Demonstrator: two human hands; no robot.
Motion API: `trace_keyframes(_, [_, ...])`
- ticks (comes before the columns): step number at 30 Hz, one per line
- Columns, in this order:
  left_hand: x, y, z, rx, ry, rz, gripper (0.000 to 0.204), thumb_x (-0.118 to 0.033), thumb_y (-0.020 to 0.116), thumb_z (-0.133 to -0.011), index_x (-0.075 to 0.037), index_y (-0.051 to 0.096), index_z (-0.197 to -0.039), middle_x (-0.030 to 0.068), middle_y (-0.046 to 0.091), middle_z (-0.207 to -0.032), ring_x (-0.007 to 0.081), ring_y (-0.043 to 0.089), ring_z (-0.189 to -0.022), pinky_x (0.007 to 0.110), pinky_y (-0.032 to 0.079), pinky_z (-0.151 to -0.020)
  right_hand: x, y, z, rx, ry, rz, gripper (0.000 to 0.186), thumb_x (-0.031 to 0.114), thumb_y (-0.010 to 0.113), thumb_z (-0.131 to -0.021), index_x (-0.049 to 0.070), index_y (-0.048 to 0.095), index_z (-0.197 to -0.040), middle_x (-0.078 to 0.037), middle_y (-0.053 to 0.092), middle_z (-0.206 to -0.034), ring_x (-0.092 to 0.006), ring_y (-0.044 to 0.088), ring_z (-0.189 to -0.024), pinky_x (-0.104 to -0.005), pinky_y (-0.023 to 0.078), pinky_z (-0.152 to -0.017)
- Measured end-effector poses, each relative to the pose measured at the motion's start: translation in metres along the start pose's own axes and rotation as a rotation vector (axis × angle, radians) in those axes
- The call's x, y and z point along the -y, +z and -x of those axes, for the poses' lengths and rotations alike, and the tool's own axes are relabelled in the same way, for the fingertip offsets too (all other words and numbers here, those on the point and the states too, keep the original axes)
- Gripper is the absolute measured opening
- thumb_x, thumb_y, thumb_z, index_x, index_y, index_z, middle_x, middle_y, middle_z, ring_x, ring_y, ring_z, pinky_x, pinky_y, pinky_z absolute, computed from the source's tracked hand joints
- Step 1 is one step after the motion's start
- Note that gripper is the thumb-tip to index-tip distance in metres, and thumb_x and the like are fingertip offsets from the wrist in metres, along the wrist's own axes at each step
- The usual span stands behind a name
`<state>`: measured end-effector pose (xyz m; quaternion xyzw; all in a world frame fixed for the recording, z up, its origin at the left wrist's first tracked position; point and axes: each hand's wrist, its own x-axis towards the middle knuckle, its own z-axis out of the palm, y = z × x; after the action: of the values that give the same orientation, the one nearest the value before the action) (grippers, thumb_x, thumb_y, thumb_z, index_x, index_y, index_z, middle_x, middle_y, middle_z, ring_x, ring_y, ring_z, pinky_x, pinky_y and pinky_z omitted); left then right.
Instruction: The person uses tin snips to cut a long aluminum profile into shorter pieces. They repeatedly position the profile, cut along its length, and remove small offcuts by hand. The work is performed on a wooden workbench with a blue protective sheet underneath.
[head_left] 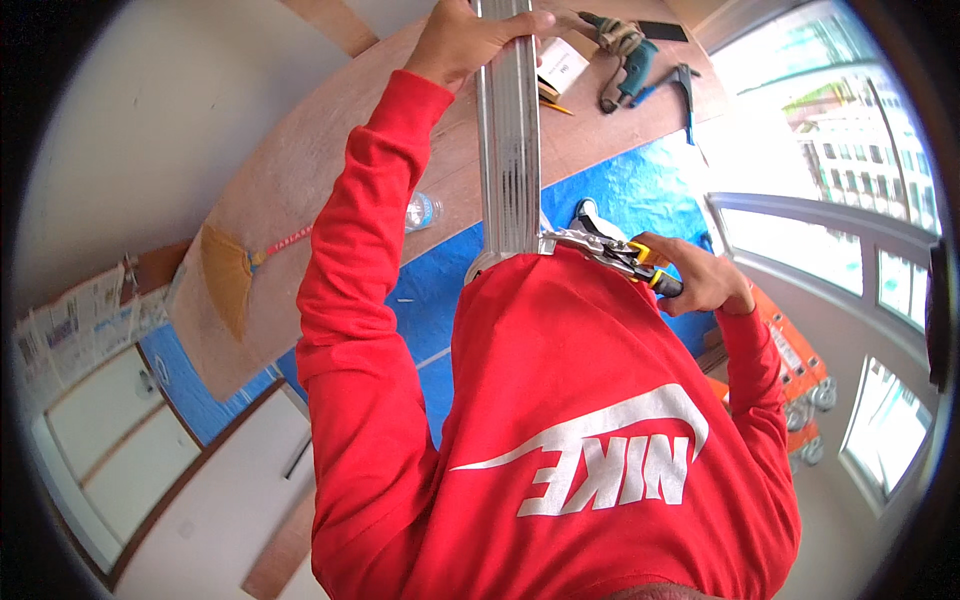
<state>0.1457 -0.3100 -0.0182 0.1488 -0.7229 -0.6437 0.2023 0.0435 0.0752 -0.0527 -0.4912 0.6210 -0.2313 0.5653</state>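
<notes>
A long, shiny metal channel (511,150) runs away from my body, its near end against my red sweatshirt. My left hand (468,42) grips it at the far part, thumb laid across its top. In my right hand (692,272) is a pair of tin snips (612,250) with yellow and black handles. The snips point left, and their jaws meet the right edge of the channel's near end. Whether the blades have bitten into the metal, I cannot tell.
On the brown board (300,190) lie a teal power drill (636,68), a blue-handled tool (684,95), a pencil (556,107), a plastic bottle (422,212) and a straw broom (228,275). Blue tarp (640,180) covers the floor. Orange objects (792,345) stand at right, below windows.
</notes>
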Motion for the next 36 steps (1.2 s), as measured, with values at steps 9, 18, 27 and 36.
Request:
trace_keyframes(9, [-0.036,0.037,-0.019,0.017,-0.011,0.087,0.04,-0.009,0.082,-0.089,0.003,0.056,-0.116,0.0103,0.071,-0.089,0.0178,0.071,-0.069,0.031,0.061,-0.063,0.013,0.01,0.038,-0.165,0.156,0.045,0.082,0.015,0.08,-0.055,-0.005,0.057,-0.131,-0.017,0.064,-0.123,-0.0328,0.062,-0.114,-0.0408,0.048,-0.102])
trace_keyframes(18, [-0.057,0.015,-0.021,-0.486,0.216,0.278,0.028,-0.013,0.072,-0.094,-0.005,0.054,-0.114,0.0085,0.064,-0.089,0.0214,0.067,-0.069,0.034,0.059,-0.061,0.027,0.092,0.021,-0.441,0.021,-0.347,0.08,0.018,0.069,-0.065,-0.004,0.047,-0.138,-0.022,0.062,-0.125,-0.0298,0.059,-0.114,-0.0393,0.045,-0.106])
trace_keyframes(27, [-0.079,0.0,-0.005,-0.501,0.304,0.413,0.047,-0.004,0.069,-0.093,-0.001,0.034,-0.124,0.0177,0.065,-0.09,0.0295,0.069,-0.068,0.044,0.061,-0.063,0.05,0.092,0.008,-0.548,-0.034,-0.506,0.069,0.022,0.068,-0.068,-0.002,0.049,-0.131,-0.01,0.051,-0.099,-0.0226,0.05,-0.094,-0.0343,0.043,-0.087])
trace_keyframes(36, [-0.077,-0.015,0.013,-0.653,0.273,0.383,0.06,-0.003,0.068,-0.093,0.003,0.026,-0.136,0.0194,0.064,-0.095,0.0289,0.069,-0.074,0.044,0.063,-0.064,0.054,0.093,-0.004,-0.544,-0.035,-0.422,0.065,0.022,0.069,-0.071,0.0,0.05,-0.129,-0.012,0.054,-0.1,-0.0236,0.051,-0.094,-0.0353,0.043,-0.089])
